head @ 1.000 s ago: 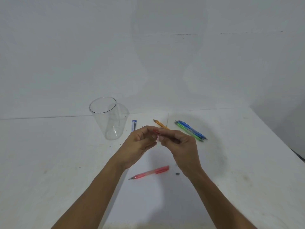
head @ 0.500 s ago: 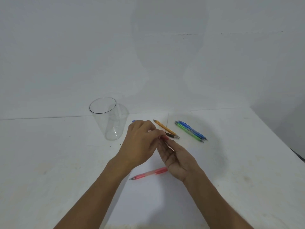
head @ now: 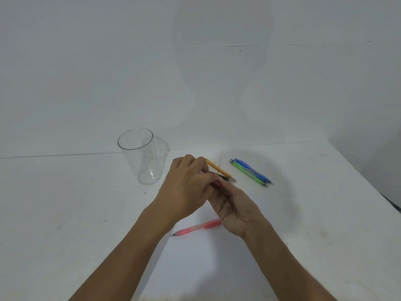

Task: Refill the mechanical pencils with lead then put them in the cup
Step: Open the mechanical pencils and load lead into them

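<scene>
Head view, clear cup (head: 141,157) upright on bench (head: 65,203), left hand (head: 186,187) right of cup, fingers curled, pinching thin dark piece (head: 219,186), right hand (head: 236,205) palm-up, fingers loosely apart, orange pencil (head: 217,168), green pencil (head: 249,175), blue pencil (head: 251,170) further right, red pencil (head: 197,228) nearer.

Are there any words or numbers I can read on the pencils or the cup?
No readable text.
The clear plastic cup shows no print.
Any print on the orange pencil, green pencil, blue pencil or translucent red pencil is too small to tell.
</scene>
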`<state>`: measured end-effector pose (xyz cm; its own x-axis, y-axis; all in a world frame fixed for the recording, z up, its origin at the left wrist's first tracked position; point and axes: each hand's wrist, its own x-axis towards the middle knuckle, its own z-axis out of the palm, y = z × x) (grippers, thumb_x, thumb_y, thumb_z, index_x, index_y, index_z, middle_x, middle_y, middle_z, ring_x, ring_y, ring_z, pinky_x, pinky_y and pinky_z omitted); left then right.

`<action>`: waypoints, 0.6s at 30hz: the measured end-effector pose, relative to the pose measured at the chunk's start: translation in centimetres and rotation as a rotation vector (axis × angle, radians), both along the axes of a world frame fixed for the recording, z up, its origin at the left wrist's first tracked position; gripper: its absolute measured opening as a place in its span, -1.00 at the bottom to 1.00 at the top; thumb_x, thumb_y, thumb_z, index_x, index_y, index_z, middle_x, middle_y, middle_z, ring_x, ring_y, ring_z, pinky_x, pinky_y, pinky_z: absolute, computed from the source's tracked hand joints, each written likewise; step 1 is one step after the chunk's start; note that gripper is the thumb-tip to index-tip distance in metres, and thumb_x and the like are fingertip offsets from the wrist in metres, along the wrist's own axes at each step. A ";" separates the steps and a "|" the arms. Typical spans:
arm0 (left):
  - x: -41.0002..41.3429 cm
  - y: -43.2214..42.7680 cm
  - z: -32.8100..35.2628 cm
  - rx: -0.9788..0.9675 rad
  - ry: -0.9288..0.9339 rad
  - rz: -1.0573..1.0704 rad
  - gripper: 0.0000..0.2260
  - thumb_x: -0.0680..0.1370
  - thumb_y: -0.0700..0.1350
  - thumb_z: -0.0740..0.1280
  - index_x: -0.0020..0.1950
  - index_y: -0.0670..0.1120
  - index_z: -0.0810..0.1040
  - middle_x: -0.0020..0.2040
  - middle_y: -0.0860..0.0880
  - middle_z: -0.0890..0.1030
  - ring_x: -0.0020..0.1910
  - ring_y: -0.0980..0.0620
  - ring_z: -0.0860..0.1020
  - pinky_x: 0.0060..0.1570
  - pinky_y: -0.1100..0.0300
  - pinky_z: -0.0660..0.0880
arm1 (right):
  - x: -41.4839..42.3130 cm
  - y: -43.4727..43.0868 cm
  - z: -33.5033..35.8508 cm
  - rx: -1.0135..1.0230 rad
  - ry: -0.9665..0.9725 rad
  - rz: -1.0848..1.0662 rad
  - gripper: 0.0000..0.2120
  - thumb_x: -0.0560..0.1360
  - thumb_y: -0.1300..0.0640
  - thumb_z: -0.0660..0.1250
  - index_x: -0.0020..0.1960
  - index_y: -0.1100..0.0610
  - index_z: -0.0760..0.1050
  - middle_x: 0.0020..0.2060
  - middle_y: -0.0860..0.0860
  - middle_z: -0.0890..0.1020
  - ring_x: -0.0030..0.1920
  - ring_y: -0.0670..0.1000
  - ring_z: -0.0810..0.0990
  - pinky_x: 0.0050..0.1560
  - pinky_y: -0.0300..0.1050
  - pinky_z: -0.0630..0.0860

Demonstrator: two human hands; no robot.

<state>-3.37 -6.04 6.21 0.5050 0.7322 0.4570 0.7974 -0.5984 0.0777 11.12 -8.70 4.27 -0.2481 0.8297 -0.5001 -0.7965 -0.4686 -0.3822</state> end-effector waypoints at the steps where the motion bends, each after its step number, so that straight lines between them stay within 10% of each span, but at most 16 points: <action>1: -0.1 0.1 -0.2 -0.038 -0.036 0.013 -0.72 0.48 -0.05 0.20 0.02 0.10 0.68 -0.17 0.06 0.53 -0.20 -0.01 0.46 -0.15 0.04 0.46 | 0.1 0.0 0.1 0.013 -0.008 0.000 -0.78 0.59 0.23 0.26 0.07 0.36 0.60 0.00 0.29 0.68 -0.09 0.19 0.72 -0.04 0.05 0.64; 18: -0.8 0.0 -1.1 -0.542 -0.578 0.066 -0.71 0.57 -0.21 0.27 0.17 0.10 0.62 -0.03 0.04 0.59 0.02 0.21 0.55 0.09 0.37 0.47 | 1.1 0.5 -0.2 0.288 -0.379 0.000 -0.78 0.58 0.28 0.26 0.17 0.33 0.56 0.02 0.24 0.68 0.05 0.18 0.69 0.05 -0.01 0.64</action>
